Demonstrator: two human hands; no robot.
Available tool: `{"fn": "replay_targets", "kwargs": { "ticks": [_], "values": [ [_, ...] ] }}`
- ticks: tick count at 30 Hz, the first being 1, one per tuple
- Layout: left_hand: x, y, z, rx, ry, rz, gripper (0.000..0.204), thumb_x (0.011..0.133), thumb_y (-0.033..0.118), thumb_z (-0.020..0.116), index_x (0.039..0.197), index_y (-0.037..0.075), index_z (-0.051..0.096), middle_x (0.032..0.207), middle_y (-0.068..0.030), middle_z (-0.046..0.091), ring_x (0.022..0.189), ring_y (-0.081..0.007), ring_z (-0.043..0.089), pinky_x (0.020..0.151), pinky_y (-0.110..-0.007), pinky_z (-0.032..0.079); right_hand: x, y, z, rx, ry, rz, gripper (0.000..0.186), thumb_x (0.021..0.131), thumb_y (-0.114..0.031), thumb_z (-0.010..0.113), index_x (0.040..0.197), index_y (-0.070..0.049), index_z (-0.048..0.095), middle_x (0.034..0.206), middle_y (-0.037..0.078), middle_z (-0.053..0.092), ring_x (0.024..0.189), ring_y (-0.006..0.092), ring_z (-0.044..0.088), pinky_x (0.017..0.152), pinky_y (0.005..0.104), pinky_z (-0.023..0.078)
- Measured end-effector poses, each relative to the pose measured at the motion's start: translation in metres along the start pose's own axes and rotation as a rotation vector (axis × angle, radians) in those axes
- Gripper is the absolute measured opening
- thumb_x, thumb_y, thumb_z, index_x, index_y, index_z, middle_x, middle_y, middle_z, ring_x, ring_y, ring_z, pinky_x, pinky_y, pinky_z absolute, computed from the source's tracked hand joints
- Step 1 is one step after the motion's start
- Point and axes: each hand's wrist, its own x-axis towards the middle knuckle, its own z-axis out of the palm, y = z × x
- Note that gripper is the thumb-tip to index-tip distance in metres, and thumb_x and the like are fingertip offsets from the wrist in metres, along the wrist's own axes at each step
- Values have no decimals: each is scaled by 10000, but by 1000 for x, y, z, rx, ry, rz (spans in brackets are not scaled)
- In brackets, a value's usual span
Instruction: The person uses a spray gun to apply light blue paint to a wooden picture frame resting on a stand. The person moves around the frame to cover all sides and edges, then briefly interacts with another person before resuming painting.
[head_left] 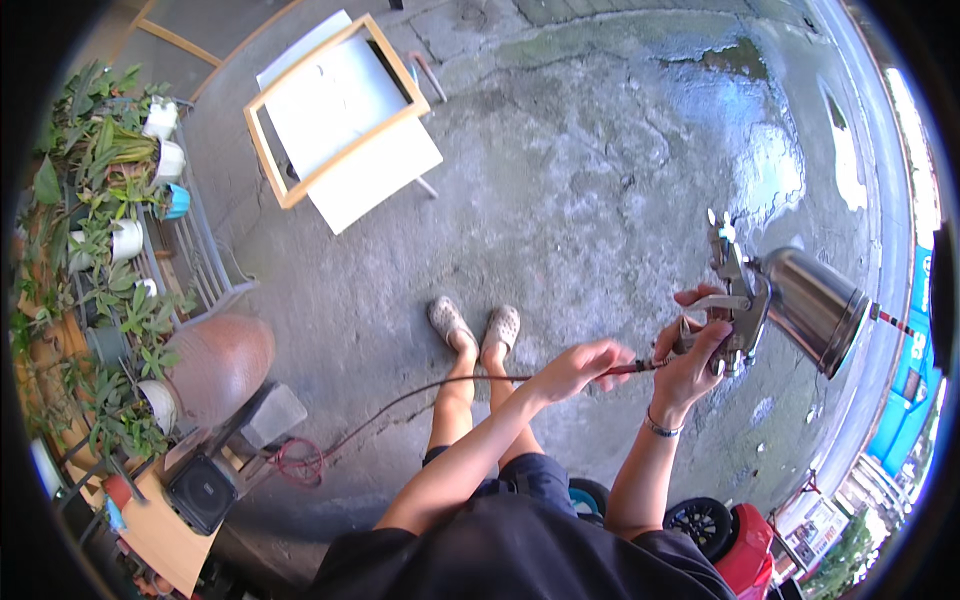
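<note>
1. Right hand (690, 352): wrapped around the grip of a silver spray gun (742, 300), fingers near the trigger. The gun is right of the body, raised over the floor (600, 240).
2. Left hand (585, 368): at the red hose (400, 397), just beside the gun's grip, fingers half curled; cannot tell if it grips the hose or only touches it.
3. Gun's metal cup (815, 308) juts out to the right, tilted, its far end well apart from both hands.
4. Hose runs from a loose coil at lower left, across in front of the 2 legs, up to the grip; it cuts across the room at left.
5. Wooden frame (285, 192) lies on white panels (385, 172), upper left; panel corners stick out past the frame's edges, and 2 grey bars show beyond them.
6. Open concrete lies between the 2 clogs (475, 325) and the panels, and on up to a wet patch (765, 165), upper right.
7. Left edge is tight: potted plants (120, 240), brown urn (218, 368), black speaker (202, 492) by a wooden worktop (165, 540).
8. Lower right, near the right elbow: black wheel (700, 527), red vehicle part (748, 550).
</note>
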Motion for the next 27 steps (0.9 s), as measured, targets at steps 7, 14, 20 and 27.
{"fn": "replay_targets", "kwargs": {
  "ticks": [7, 14, 20, 27],
  "values": [
    [-99, -94, -76, 411, 199, -315, 547, 1043, 531, 506, 831, 46, 646, 690, -26, 605, 656, -119, 556, 645, -300, 460, 12, 9, -26, -192, 136, -19, 412, 1067, -402, 513, 1099, 5, 564, 866, 98, 652, 397, 63, 448, 338, 211, 300],
    [-240, -123, -140, 717, 629, -542, 720, 988, 678, 453, 792, 21, 673, 651, -94, 641, 669, -189, 642, 644, -368, 483, 14, 2, -21, -207, 200, 8, 430, 1064, -371, 532, 1191, 36, 587, 896, 111, 696, 393, 63, 455, 338, 220, 310],
    [-336, -105, -137, 824, 789, -590, 650, 971, 612, 522, 725, 26, 660, 639, -194, 617, 644, -344, 661, 598, -451, 463, 21, 33, -32, -496, 118, -167, 306, 1060, -274, 559, 1075, 10, 672, 899, 76, 726, 399, 57, 434, 373, 245, 275],
    [-391, -86, -152, 800, 875, -610, 573, 979, 522, 566, 733, 11, 649, 678, -197, 648, 671, -385, 654, 608, -456, 474, 13, 91, 18, -582, 65, -237, 289, 1042, -241, 602, 991, 18, 720, 838, 49, 739, 444, 50, 462, 411, 258, 308]
  ]
}}
